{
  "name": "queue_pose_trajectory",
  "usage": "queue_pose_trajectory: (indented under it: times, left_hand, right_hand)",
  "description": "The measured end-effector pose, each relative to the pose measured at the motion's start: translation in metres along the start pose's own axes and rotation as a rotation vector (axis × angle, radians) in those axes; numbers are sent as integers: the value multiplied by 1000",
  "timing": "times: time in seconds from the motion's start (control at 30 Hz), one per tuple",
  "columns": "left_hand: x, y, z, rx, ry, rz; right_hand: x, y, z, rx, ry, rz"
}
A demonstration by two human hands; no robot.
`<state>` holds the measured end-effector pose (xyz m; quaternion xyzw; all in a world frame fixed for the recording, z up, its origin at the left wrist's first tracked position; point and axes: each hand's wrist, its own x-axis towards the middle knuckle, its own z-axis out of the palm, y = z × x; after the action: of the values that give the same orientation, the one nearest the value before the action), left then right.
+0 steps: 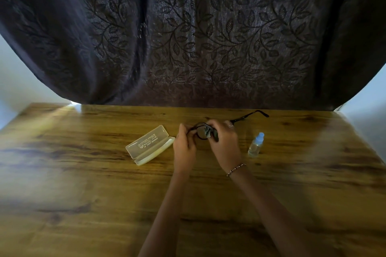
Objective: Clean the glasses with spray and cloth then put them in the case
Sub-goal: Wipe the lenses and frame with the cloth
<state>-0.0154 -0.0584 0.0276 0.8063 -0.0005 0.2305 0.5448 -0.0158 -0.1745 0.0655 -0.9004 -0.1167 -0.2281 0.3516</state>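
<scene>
Left hand is pinching the thin, dark-rimmed glasses; right hand is curling round a soft grey cloth against the lens, between the translucent plastic case and the clear spray bottle.

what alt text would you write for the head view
A person's left hand holds black-framed glasses over a wooden table while the right hand presses a grey cloth to one lens. An open translucent glasses case lies to their left, a blue-capped spray bottle stands to their right, and a dark leaf-patterned curtain hangs behind.
</scene>
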Motion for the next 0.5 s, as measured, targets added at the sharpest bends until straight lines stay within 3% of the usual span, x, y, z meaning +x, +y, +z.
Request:
queue_pose_trajectory:
  times: [0.17,0.5]
  left_hand:
    - [2,0,-3,-4,9,10]
    - [4,2,-8,-5,31,19]
  right_hand:
    - [-11,-9,-2,-17,-28,-67]
    - [-5,-6,0,-4,-12,-23]
